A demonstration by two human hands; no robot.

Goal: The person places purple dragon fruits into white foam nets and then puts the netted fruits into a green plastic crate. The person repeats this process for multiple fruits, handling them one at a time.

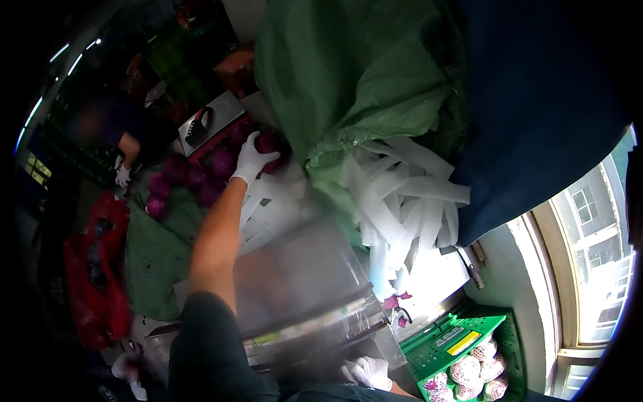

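My left hand (253, 158), in a white glove, reaches out over a heap of red cabbages (222, 164). Its thumb and fingers are spread around one dark red cabbage (270, 145) at the heap's right side. My right hand (369, 373), gloved too, is low in the view beside the steel wrapping machine (301, 276); its fingers are bent, and their undersides are hidden. White foam net sleeves (407, 196) spill from a green woven sack (351, 100). Net-sleeved red cabbages (467, 372) lie in a green plastic crate (515, 341) at the lower right.
A metal scale (213, 120) stands behind the heap. Green sacking (161, 251) and a red bag (98, 271) lie to the left. One co-worker (128, 133) is at the upper left; another person's gloved hands (130, 372) show at the lower left. A window (593, 226) is at the right.
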